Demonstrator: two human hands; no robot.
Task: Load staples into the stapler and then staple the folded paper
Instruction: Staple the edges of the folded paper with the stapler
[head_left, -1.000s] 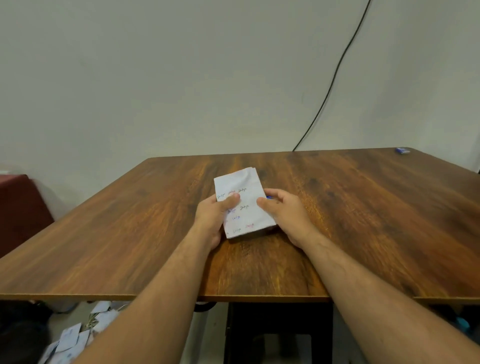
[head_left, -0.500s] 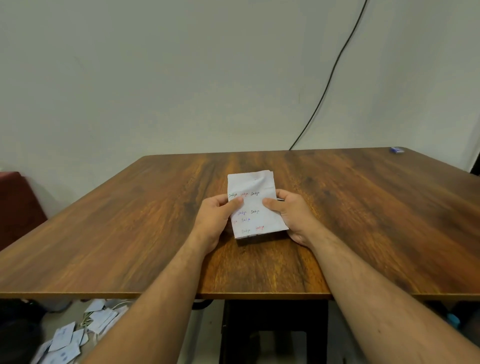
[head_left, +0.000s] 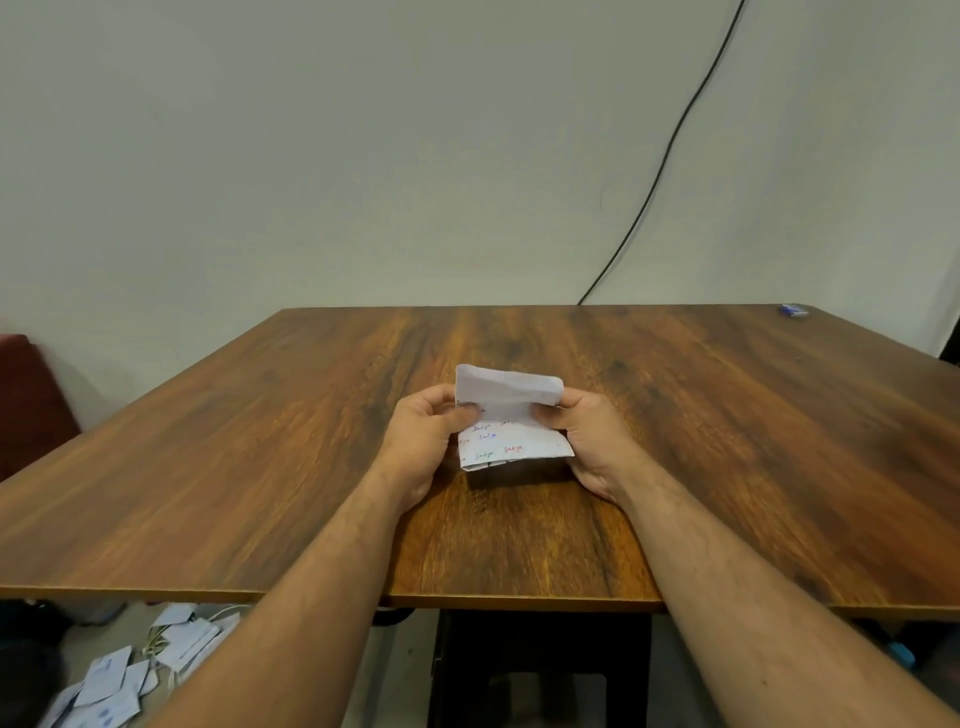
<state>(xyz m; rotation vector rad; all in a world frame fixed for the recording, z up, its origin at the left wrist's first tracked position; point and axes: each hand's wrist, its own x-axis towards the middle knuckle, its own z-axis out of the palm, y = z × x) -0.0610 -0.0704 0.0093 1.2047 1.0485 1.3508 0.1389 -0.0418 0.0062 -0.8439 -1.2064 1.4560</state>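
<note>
White paper slips (head_left: 111, 688) lie scattered on the floor below the bench's near left corner, closest to me. Above them my two bare forearms reach over the near edge of the wooden bench (head_left: 218, 467). My left hand (head_left: 421, 447) pinches the left side of the folded paper (head_left: 506, 421), thumb on the face towards me and fingers curled behind. My right hand (head_left: 587, 441) grips the right side the same way, thumb pressed on the front and fingers wrapped round the back. I hold the paper between both hands over the middle of the bench, a little nearer the near edge than the far one, with its top part bent over towards me and its lower edge just above the wood. Handwriting in red and blue ink shows on the face I can see. I cannot make out a stapler anywhere in my hands. Far off, at the far right corner of the bench, sits a small blue box (head_left: 794, 310). Beyond the far edge a black cable (head_left: 670, 150) runs up the pale wall (head_left: 363, 156).
</note>
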